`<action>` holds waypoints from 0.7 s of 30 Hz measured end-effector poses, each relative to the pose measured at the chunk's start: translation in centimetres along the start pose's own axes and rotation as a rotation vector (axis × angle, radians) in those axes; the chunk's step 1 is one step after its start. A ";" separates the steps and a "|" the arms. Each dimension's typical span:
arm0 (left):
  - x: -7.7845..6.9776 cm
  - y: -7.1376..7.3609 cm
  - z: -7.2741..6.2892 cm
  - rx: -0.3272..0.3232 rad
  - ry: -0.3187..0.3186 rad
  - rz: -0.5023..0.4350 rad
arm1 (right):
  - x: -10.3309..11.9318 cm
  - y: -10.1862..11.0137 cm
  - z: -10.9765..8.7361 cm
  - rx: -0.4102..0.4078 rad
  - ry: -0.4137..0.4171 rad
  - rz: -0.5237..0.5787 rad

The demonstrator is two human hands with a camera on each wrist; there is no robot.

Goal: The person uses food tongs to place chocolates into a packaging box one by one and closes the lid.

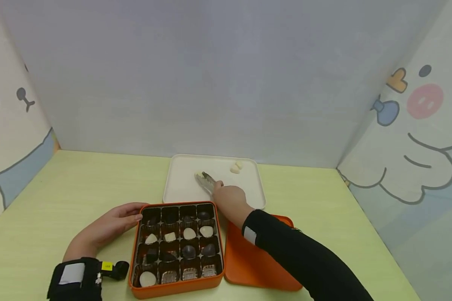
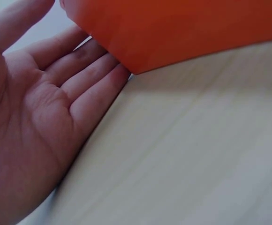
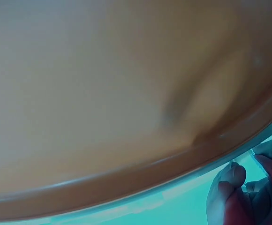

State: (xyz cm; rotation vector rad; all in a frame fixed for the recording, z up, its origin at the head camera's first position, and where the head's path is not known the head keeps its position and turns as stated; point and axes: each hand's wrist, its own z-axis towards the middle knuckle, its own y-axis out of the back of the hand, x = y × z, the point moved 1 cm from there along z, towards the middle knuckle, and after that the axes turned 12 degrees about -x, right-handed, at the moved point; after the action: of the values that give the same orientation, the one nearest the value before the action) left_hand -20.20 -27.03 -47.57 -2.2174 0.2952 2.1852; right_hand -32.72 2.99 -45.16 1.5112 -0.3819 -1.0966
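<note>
An orange box (image 1: 177,288) with a dark compartment tray stands in front of me. Several compartments hold white or dark chocolates; a round white chocolate (image 1: 147,279) sits in the near left one. My left hand (image 1: 111,225) lies against the box's far left corner, its fingers nearly straight along the orange wall (image 2: 173,33) in the left wrist view. My right hand (image 1: 231,202) grips a pair of tongs (image 1: 207,182) over the white tray (image 1: 181,188). The tong tips are at a small pale piece (image 1: 198,174); whether they pinch it I cannot tell.
Two pale pieces (image 1: 235,167) lie at the tray's far right. An orange lid (image 1: 256,263) lies right of the box, partly under my right forearm. A grey wall (image 1: 226,83) rises behind the light wooden table (image 1: 109,175), with cartoon-printed panels on both sides.
</note>
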 end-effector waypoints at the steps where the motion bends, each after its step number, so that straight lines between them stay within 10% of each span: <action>1: 0.0 0.0 0.0 0.004 -0.002 -0.005 | -0.2 0.0 -0.4 -0.006 0.016 -0.012; 21: 0.4 0.1 0.2 -0.011 0.015 0.015 | -3.9 1.1 -7.5 0.052 -0.027 0.095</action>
State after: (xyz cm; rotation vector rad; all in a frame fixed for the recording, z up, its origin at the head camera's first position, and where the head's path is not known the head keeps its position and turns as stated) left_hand -20.42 -27.12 -47.93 -2.2452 0.3019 2.1841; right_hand -28.41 10.11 -43.35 1.5100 -0.4994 -1.0398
